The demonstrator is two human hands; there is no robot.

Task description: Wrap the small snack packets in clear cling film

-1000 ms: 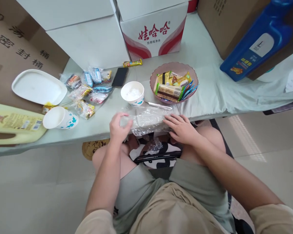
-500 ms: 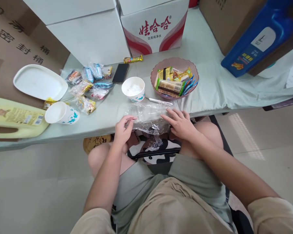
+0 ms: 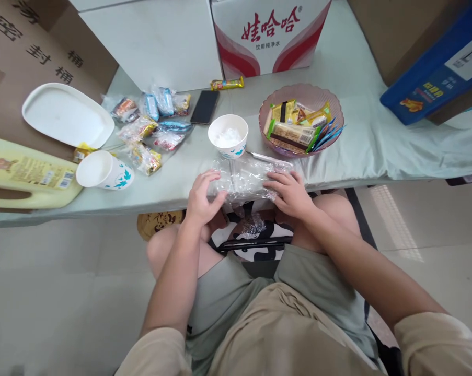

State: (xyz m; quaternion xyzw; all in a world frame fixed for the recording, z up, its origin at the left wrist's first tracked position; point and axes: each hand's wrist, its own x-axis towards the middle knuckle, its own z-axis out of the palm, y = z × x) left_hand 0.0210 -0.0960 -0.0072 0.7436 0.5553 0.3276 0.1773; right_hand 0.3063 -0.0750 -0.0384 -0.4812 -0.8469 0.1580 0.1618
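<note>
A crinkled transparent plastic bag [image 3: 241, 180] lies at the table's front edge, part of it hanging over towards my lap. My left hand [image 3: 203, 199] is at the bag's left side, thumb and fingers apart. On its right side rests my right hand [image 3: 290, 194], fingers spread over the plastic. Just behind the bag stands a paper cup [image 3: 236, 150] with white stuff inside that I cannot make out. A thin white pen-like tool [image 3: 272, 159] lies between that cup and the bag.
Wrapped snacks fill a pink glass bowl [image 3: 267, 137] at the right. Bagged snacks [image 3: 149, 128], a phone [image 3: 205, 107], a white tray [image 3: 67, 115], a tilted paper cup [image 3: 114, 172] and a yellow jug [image 3: 27, 177] are leftward. Boxes [image 3: 275, 42] and a blue bottle [image 3: 427, 78] stand behind.
My left hand's thumb and fingers have moved apart from a near pinch. My right hand has shifted slightly on the bag, which looks flatter. The view has tilted slightly.
</note>
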